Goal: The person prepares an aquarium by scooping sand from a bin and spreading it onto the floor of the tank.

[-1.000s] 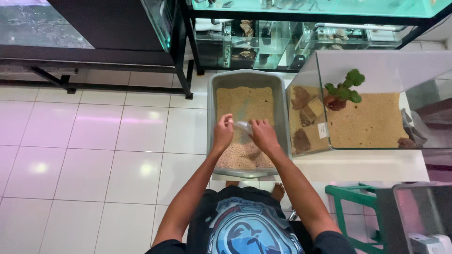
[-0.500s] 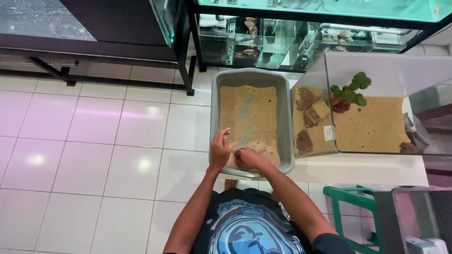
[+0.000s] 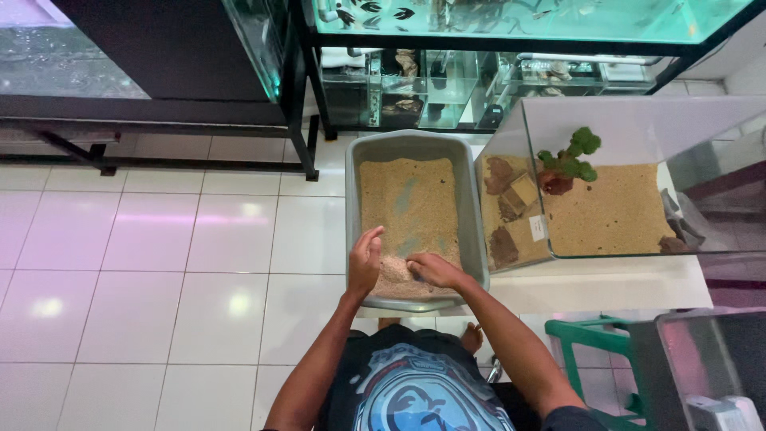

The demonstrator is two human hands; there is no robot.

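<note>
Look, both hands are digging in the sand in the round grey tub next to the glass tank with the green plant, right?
Not round: the head view shows a rectangular grey tub. Both the left hand and right hand are in its sand, beside the glass tank with the green plant.

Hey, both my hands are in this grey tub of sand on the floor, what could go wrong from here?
1. Both hands, left hand and right hand, work at the near end of the grey tub, where the sand is heaped close to the rim; it may spill onto the white tile floor.
2. The glass tank stands right beside the tub, so a wide right elbow swing might knock it.
</note>
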